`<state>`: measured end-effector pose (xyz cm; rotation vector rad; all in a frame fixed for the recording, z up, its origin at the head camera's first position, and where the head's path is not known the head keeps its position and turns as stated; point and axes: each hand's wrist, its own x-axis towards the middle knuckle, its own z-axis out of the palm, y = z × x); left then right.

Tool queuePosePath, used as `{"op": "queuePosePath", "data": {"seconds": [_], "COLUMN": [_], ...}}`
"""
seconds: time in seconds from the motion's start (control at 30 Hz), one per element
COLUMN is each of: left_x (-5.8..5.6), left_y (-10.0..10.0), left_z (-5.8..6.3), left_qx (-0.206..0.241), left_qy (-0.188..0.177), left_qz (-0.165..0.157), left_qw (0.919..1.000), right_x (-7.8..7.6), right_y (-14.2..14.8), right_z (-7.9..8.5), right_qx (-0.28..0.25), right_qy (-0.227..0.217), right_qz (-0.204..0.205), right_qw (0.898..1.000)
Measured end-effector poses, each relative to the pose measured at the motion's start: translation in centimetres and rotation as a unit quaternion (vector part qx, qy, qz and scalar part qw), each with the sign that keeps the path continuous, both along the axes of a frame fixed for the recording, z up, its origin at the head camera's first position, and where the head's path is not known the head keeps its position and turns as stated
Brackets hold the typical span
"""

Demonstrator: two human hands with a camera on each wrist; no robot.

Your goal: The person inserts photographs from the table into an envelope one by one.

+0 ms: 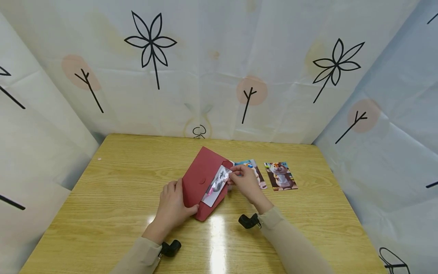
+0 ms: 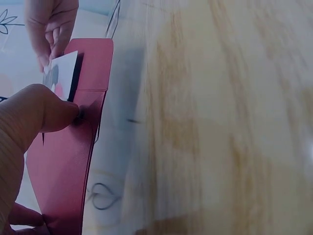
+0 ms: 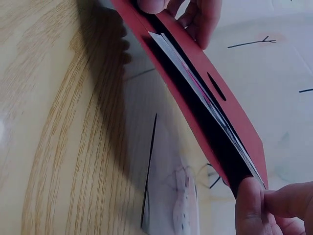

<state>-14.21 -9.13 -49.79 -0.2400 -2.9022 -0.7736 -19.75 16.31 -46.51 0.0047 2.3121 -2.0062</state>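
Observation:
My left hand [image 1: 173, 203] grips a red paper envelope [image 1: 205, 165] by its lower left side, thumb on the front near the bottom corner. The envelope is tilted, its mouth facing right. A glossy photo card [image 1: 216, 186] with a grey and pink picture sits partly inside the mouth. My right hand [image 1: 247, 184] pinches the card's upper end between thumb and fingers. From the right wrist, the card [image 3: 188, 81] shows edge-on between the envelope's walls, and the mouth gapes dark beside it. The left thumb [image 2: 49, 110] lies close to the card's lower end.
Behind the right hand, a colourful picture card [image 1: 261, 180] lies partly covered on the wooden table [image 1: 119, 182]. Another card with a cartoon animal [image 1: 281, 177] lies to its right. A white printed curtain [image 1: 205, 76] surrounds the table's back and sides.

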Motion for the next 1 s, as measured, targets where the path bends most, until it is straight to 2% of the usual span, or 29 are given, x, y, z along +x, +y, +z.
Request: {"op": "queuePosePath", "data": {"seconds": [0.27,0.7,0.83,1.0], "left_x": [0.1,0.2,0.3,0.2], "left_y": [0.1,0.5,0.6,0.5], "left_z": [0.3,0.5,0.6,0.5], "left_qx": [0.002,-0.002,0.003,0.010], "left_qy": [0.001,0.020,0.018,0.027], "left_qz": [-0.003,-0.011,0.000,0.020], "left_qw": [1.0000,0.9997,0.9998,0.9994], "right_x": [-0.4,-0.9,-0.8,-0.4], "right_y": [-0.8,-1.7,-2.0,-2.3], "right_z": [0.0,-0.2,-0.3,-0.3], "right_qx": [-0.003,-0.007,-0.020,-0.036], "right_qy": [-0.010,0.000,-0.006,-0.038], "right_qz": [-0.010,-0.016,-0.018,-0.012], "right_qw": [1.000,1.000,1.000,0.999]}}
